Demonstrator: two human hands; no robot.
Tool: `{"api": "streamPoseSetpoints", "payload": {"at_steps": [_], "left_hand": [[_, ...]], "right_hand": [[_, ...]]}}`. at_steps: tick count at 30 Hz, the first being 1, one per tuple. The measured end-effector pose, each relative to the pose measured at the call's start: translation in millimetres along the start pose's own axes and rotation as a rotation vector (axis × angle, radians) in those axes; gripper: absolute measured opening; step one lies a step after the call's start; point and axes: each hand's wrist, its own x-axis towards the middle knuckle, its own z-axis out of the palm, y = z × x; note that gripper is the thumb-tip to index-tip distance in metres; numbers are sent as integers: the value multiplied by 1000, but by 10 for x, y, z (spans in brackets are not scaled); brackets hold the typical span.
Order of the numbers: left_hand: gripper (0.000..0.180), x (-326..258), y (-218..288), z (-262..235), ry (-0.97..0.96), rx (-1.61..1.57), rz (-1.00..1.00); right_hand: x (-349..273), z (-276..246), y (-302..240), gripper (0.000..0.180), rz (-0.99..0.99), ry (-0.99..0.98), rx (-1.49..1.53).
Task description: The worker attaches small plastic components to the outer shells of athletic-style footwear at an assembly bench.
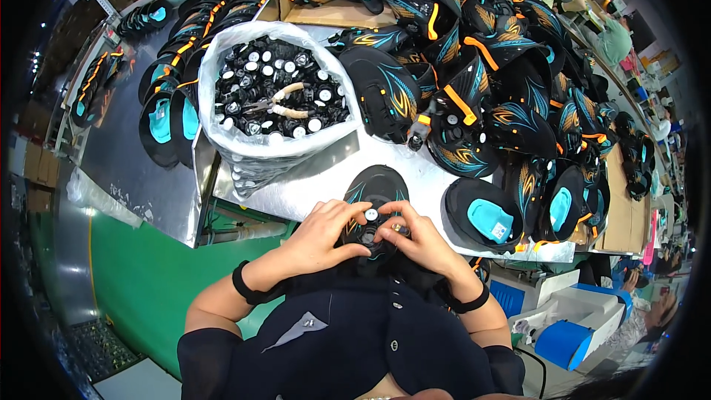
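Steel worktable [311,185], left hand [322,237] and right hand [418,241] both clasped around black shoe upper [374,192].

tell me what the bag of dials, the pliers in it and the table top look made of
Bag: thin translucent plastic film, going by its crinkled, glossy, rolled-down rim. Pliers: dark metal jaws, with pale handles that look rubber- or plastic-sleeved, matte. Table top: probably sheet metal or a glossy laminate; it is silvery and throws soft reflections. Dials: likely moulded plastic, black with white caps.
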Motion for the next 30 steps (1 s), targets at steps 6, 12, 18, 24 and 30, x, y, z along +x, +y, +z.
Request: {"api": "streamPoseSetpoints", "payload": {"at_steps": [6,12,18,24,30], "left_hand": [[46,-20,-206,96,98,-218,-86],[49,48,-168,166,-38,-621,-193],[36,234,86,161,-68,-643,-292],[34,237,52,70,-110,-963,-320],[31,262,-41,48,-124,-1206,-254]], "right_hand": [[-25,31,-166,42,-23,-156,-225],[-112,263,-29,31,-263,316,448],[-88,239,-135,33,-290,482,59],[-210,115,-145,38,-139,367,119],[-242,-26,-185,35,-145,342,-52]]}}
